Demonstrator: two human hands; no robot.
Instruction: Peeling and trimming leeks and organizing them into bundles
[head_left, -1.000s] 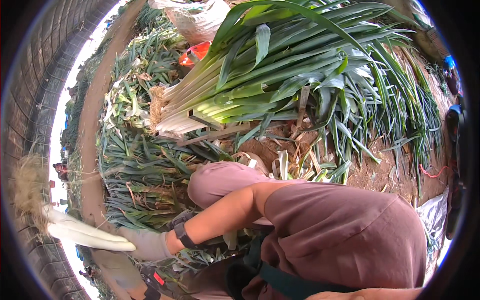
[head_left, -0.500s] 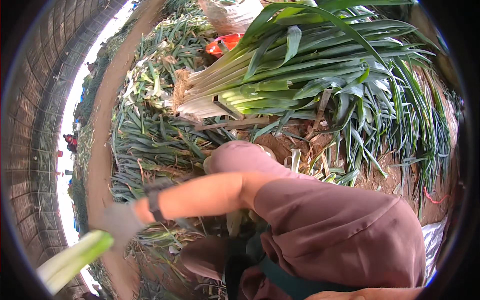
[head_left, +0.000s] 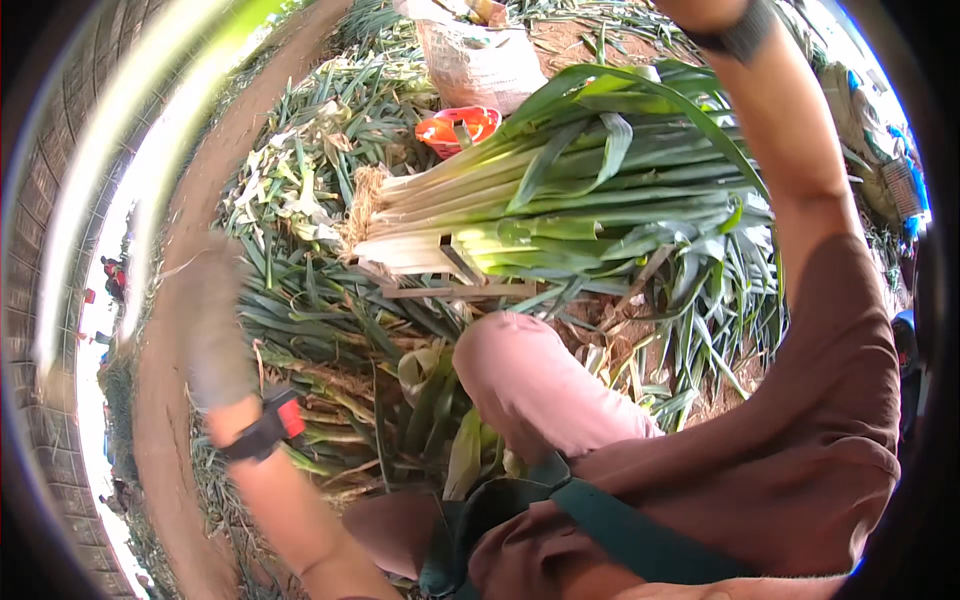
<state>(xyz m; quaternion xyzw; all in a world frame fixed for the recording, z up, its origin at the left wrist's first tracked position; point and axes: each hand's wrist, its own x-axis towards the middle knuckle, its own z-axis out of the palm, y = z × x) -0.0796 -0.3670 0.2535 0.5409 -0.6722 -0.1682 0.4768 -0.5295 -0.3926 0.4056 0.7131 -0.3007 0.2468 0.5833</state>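
Note:
My left hand [head_left: 205, 310] wears a greyish glove and is smeared by motion at the left, above cut leaves; its fingers cannot be made out. A black wristband with a red patch sits on that wrist. White and green streaks of a blurred leek [head_left: 155, 110] cross the upper left; whether a hand touches it cannot be told. My right arm [head_left: 790, 130] reaches past the top edge, where the hand is out of sight beyond a dark wristband. Between my arms lies a large bundle of leeks [head_left: 560, 190], roots to the left, across a low frame [head_left: 460, 291].
Behind the bundle are an orange-red basket [head_left: 440, 132] and a whitish sack [head_left: 485, 65]. Trimmed leek leaves [head_left: 330, 300] cover the ground around my bent knee [head_left: 520, 370]. A bare dirt strip [head_left: 165, 420] runs down the left, beside a curved wall [head_left: 45, 450].
My right arm has swung from the left to the upper right. The leek held in a gloved hand at lower left now shows as streaks higher up. My left forearm has come into view.

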